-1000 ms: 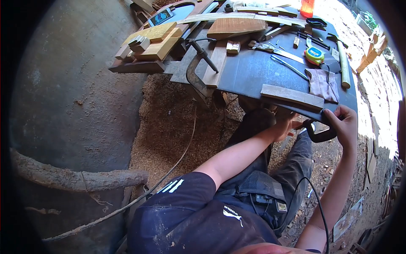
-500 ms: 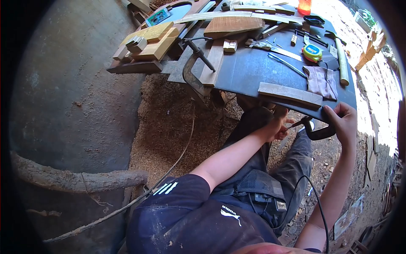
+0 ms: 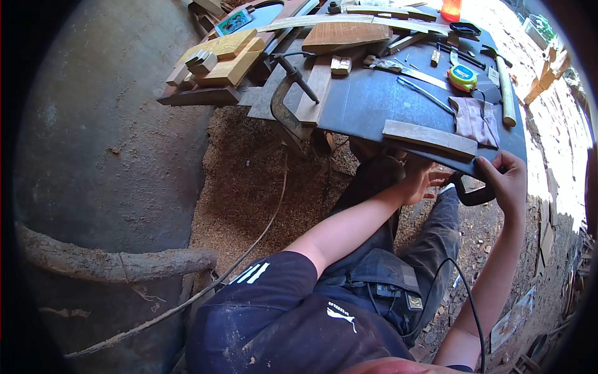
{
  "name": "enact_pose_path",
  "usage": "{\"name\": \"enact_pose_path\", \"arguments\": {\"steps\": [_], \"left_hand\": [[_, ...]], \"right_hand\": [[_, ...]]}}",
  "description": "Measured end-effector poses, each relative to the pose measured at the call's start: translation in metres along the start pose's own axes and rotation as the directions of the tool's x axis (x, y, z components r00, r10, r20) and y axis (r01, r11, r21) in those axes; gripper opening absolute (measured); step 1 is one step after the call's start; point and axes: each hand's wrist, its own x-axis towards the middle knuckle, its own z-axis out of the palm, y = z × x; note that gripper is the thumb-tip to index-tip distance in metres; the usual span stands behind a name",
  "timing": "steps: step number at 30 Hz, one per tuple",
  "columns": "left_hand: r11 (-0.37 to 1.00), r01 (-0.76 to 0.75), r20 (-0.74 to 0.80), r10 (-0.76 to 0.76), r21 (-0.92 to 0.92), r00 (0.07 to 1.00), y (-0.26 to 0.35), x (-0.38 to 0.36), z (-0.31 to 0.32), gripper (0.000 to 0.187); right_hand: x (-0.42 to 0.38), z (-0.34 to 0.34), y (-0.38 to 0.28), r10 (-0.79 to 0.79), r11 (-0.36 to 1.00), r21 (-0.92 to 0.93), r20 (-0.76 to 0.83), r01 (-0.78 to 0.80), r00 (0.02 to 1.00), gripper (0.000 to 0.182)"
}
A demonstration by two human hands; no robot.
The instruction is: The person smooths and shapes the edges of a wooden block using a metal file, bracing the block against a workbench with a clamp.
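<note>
A dark C-clamp (image 3: 476,197) hangs at the near right corner of the dark-topped workbench (image 3: 358,103). My right hand (image 3: 506,179) grips its frame, with the thumb lying at the bench edge and the other fingers partly hidden. Below the bench edge, my left hand (image 3: 418,184) reaches toward the clamp's screw end, its fingers stretched out and apart, the fingertips right at the screw. A wooden strip (image 3: 430,138) lies along the near edge of the bench, just above both hands. Beside it is a folded pinkish cloth (image 3: 474,119).
Another C-clamp (image 3: 280,103) holds a board (image 3: 316,93) at the bench's left. A tape measure (image 3: 462,77), hammer (image 3: 506,93), pen (image 3: 425,95) and wood pieces (image 3: 346,37) lie on top. A wall (image 3: 112,143) stands left; sawdust (image 3: 240,181) covers the floor.
My left hand's fingers have opened out from a curled hold by the clamp's screw, and the screw handle has shifted. My right hand stays at the clamp frame.
</note>
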Motion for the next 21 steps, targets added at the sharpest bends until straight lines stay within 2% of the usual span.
{"name": "enact_pose_path", "arguments": {"steps": [4, 7, 9, 10, 11, 12, 13, 15, 17, 19, 20, 21], "left_hand": [[0.982, 0.19, 0.12, -0.187, -0.015, 0.975, -0.005, -0.012, 0.018, 0.087], [0.928, 0.372, 0.011, -0.372, 0.011, 0.928, -0.011, -0.009, 0.013, 0.092], [0.93, 0.362, -0.156, -0.367, -0.058, 0.917, -0.014, -0.01, 0.007, 0.072], [0.945, 0.328, -0.187, -0.324, -0.011, 0.927, -0.015, -0.012, -0.005, 0.068], [0.966, 0.255, -0.342, -0.25, -0.03, 0.906, -0.016, -0.012, -0.013, 0.064], [0.981, 0.077, -0.262, -0.123, -0.18, 0.957, -0.012, -0.021, -0.023, 0.058], [0.953, -0.022, -0.36, -0.093, -0.302, 0.928, 0.009, -0.035, -0.012, 0.052], [0.868, -0.341, -0.342, 0.218, -0.36, 0.914, 0.011, -0.037, -0.035, 0.047], [0.899, -0.429, -0.524, 0.327, -0.084, 0.787, 0.031, -0.052, -0.025, 0.033], [0.874, -0.34, -0.451, 0.473, 0.347, 0.757, 0.051, -0.083, 0.015, 0.025], [0.793, -0.278, -0.395, 0.532, 0.541, 0.748, 0.062, -0.103, 0.038, 0.022], [0.644, -0.266, -0.268, 0.607, 0.718, 0.748, 0.072, -0.123, 0.059, 0.017]], "right_hand": [[0.0, -0.001, -0.005, 0.015, 1.0, -0.018, -0.006, -0.015, 1.0, 0.037], [-0.001, -0.002, -0.011, -0.004, 0.987, -0.158, -0.03, -0.001, 1.0, 0.038], [0.0, -0.003, -0.002, 0.006, 0.989, -0.147, -0.049, -0.013, 0.999, 0.04], [0.0, -0.003, 0.0, -0.003, 0.987, -0.159, -0.055, -0.006, 0.998, 0.041], [0.0, -0.003, 0.0, -0.012, 0.986, -0.169, -0.061, 0.002, 0.998, 0.042], [-0.001, -0.003, -0.001, -0.013, 0.986, -0.165, -0.07, 0.001, 0.997, 0.043], [-0.001, -0.002, -0.002, -0.02, 0.988, -0.154, -0.077, 0.008, 0.997, 0.043], [0.0, -0.002, 0.001, -0.016, 0.991, -0.137, -0.064, 0.007, 0.998, 0.043], [-0.003, -0.002, -0.002, -0.001, 0.996, -0.088, -0.061, -0.005, 0.998, 0.042], [-0.004, 0.0, -0.001, -0.053, 0.992, -0.12, -0.081, 0.043, 0.995, 0.04], [-0.007, 0.002, -0.003, -0.042, 0.991, -0.127, -0.097, 0.029, 0.994, 0.039], [-0.01, 0.004, -0.006, -0.034, 0.991, -0.134, -0.113, 0.019, 0.993, 0.038]]}}
